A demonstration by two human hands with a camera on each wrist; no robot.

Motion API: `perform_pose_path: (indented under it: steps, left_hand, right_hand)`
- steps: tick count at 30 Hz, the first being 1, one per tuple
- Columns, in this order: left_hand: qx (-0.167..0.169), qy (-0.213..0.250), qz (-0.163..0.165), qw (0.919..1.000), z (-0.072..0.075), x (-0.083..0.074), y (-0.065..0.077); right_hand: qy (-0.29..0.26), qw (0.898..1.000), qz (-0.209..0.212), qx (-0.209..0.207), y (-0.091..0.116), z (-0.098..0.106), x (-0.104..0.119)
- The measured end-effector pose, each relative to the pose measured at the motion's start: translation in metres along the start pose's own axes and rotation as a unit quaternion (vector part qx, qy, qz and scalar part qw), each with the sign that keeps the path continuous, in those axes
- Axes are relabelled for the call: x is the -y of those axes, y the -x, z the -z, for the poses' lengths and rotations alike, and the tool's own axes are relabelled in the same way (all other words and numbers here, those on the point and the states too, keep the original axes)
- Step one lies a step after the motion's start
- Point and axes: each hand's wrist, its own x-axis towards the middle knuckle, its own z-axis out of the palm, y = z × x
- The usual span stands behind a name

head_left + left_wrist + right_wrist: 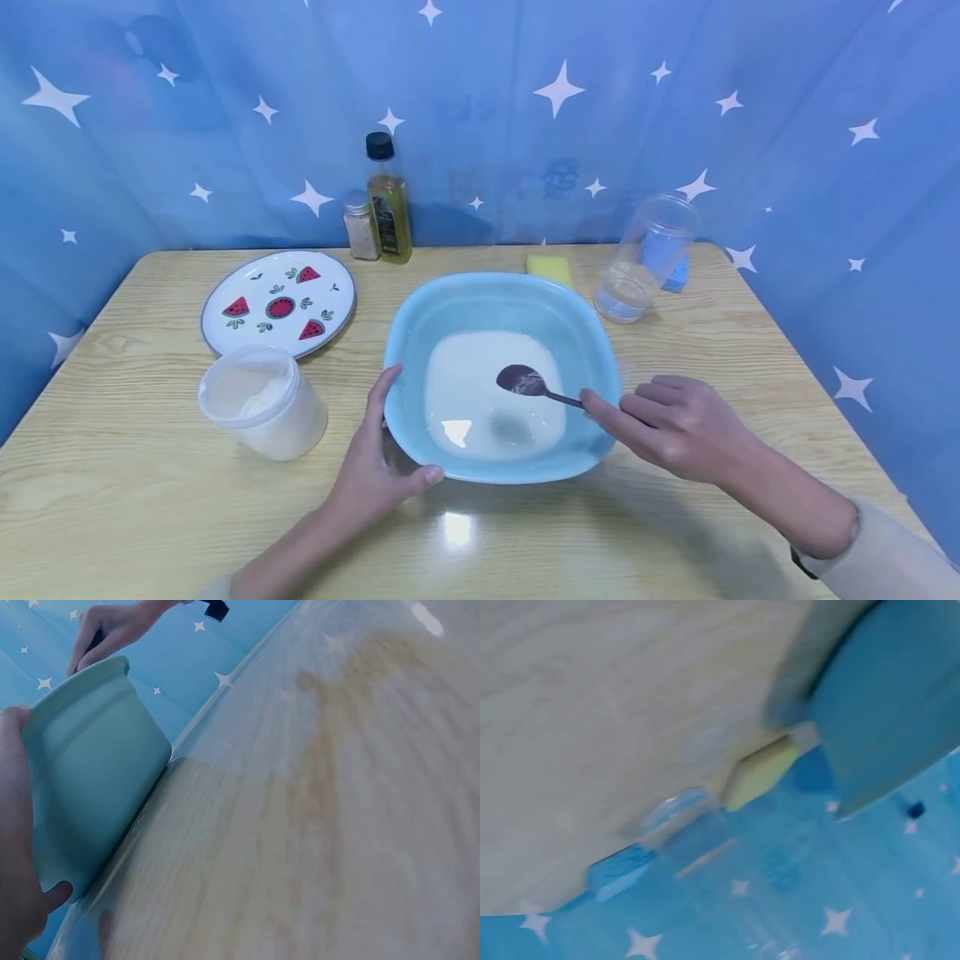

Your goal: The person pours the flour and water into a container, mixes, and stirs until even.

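Observation:
A light blue basin (592,333) of white liquid (480,367) stands on the table. My left hand (375,475) holds its near left corner, one fingertip at the left rim and the thumb at the front; the left wrist view shows this hand (15,825) against the outer wall of the basin (97,772). Above the liquid, my right hand (675,425) grips the handle of a dark spoon (522,380), whose bowl has whitish residue. The right wrist view shows the basin (892,697), but neither hand nor spoon.
Left of the basin are a tub of white powder (281,425) and a watermelon-patterned plate (330,292). Behind stand an oil bottle (390,212) and a shaker (362,232). A yellow sponge (550,268), a clear cup (626,287) with some liquid and a blue object (677,273) are back right.

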Motion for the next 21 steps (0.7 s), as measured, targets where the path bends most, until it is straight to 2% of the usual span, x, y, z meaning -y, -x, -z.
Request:
perform_pose_path:
  steps: [6,8,11,13,17,21]
  left_hand:
    - [-0.004,0.000,0.000,1.0000,0.002,-0.001,0.001]
    - [-0.005,0.001,-0.002,1.0000,0.002,-0.001,0.002]
    - [-0.004,0.005,-0.005,1.0000,0.000,0.001,0.001]
    - [-0.004,0.007,-0.006,1.0000,-0.001,0.001,0.001]
    - [-0.005,0.009,-0.008,0.9999,-0.003,0.001,0.000]
    - [-0.005,0.014,-0.007,0.9999,-0.003,0.001,0.001]
  right_hand:
    - [0.040,0.999,0.011,-0.035,0.013,0.008,-0.001]
    - [0.060,0.996,-0.006,-0.060,0.019,0.008,-0.002]
    - [0.085,0.991,-0.054,-0.086,0.029,0.009,-0.001]
    - [0.091,0.989,-0.089,-0.073,0.036,0.011,0.001]
    - [0.083,0.986,-0.146,-0.011,0.051,0.017,0.006]
    - [0.072,0.976,-0.206,0.021,0.063,0.018,0.012]
